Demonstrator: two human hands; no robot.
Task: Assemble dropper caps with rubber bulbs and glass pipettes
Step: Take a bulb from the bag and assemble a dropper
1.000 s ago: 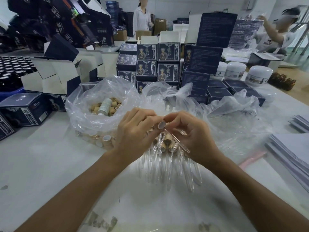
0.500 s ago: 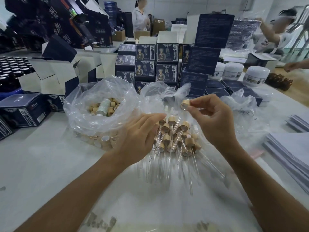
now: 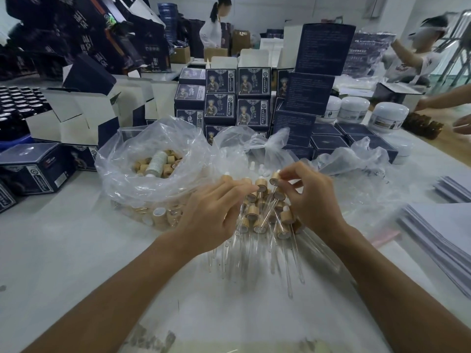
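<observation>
My right hand (image 3: pixel 312 200) pinches one wooden dropper cap (image 3: pixel 275 177) between thumb and fingertips, just above a pile of assembled droppers (image 3: pixel 260 217) with wooden caps and glass stems. My left hand (image 3: pixel 216 210) curls over the left side of that pile. Its index fingertip touches another capped dropper (image 3: pixel 261 183), and I cannot see whether it grips it. Loose glass pipettes (image 3: pixel 293 261) fan out on the table below the pile. A few white rubber bulbs (image 3: pixel 262 171) lie behind it. An open clear plastic bag (image 3: pixel 119 179) at the left holds several wooden caps (image 3: pixel 142 165).
Dark blue product boxes (image 3: pixel 252 81) are stacked behind the bags, and white jars (image 3: pixel 387 117) stand at the back right. Folded paper sheets (image 3: pixel 438 233) lie at the right edge. Open cartons (image 3: pixel 71 118) and dark bottles (image 3: pixel 15 103) sit at the left. Other people work behind and to the right.
My right hand, which had lifted a cap above the pile, has come back down with it toward my left hand. My left hand's fingertips have moved up to the top of the pile.
</observation>
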